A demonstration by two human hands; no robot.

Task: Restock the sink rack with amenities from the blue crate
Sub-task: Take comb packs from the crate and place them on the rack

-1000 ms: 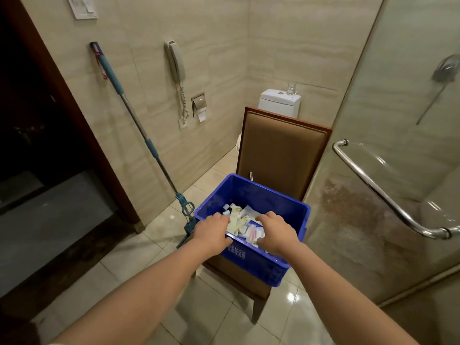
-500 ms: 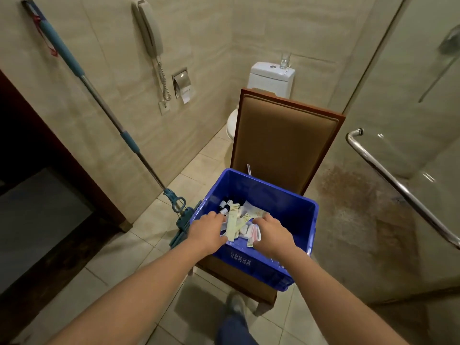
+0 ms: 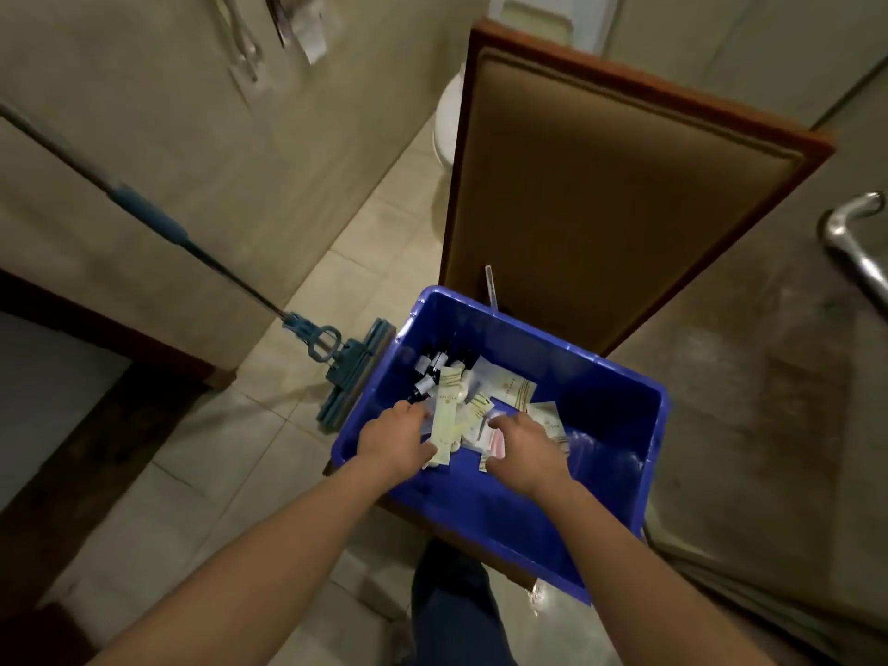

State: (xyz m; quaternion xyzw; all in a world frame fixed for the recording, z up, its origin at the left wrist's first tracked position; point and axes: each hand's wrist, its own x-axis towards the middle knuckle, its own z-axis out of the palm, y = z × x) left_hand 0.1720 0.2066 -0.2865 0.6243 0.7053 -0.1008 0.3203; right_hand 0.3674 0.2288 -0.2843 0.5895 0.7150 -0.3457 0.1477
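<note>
You are in a small bathroom with tan tiled walls and a pale tiled floor point(image 3: 230, 454). The blue crate point(image 3: 605, 415) sits on the seat of a brown chair point(image 3: 600, 194), right in front of you.

A heap of amenities point(image 3: 475, 406) lies in the left part of the crate. Little dark bottles point(image 3: 430, 372) with white labels are in the far left corner. Flat white packets point(image 3: 509, 389) lie just beside them. One long pale packet point(image 3: 444, 420) lies on top, and a pink packet point(image 3: 496, 444) is nearer to you.

Both your hands reach down into the crate. Your left hand point(image 3: 394, 442) is just left of the long pale packet, and its thumb rests against the near end of it. Its fingers point(image 3: 413, 414) curl down into the heap and the tips are hidden. You cannot tell if they hold anything. Your right hand point(image 3: 524, 449) is over the pink packet and the white packets. Its fingers point(image 3: 502, 422) curl down too, and again you cannot tell if they hold anything.

A mop point(image 3: 355, 377) leans on the left wall, with its head on the floor just beside the crate. A white toilet point(image 3: 444, 117) stands behind the chair. A shiny metal handle point(image 3: 850, 252) is at the right edge. Your leg point(image 3: 451, 612), in dark blue, shows below the crate.
</note>
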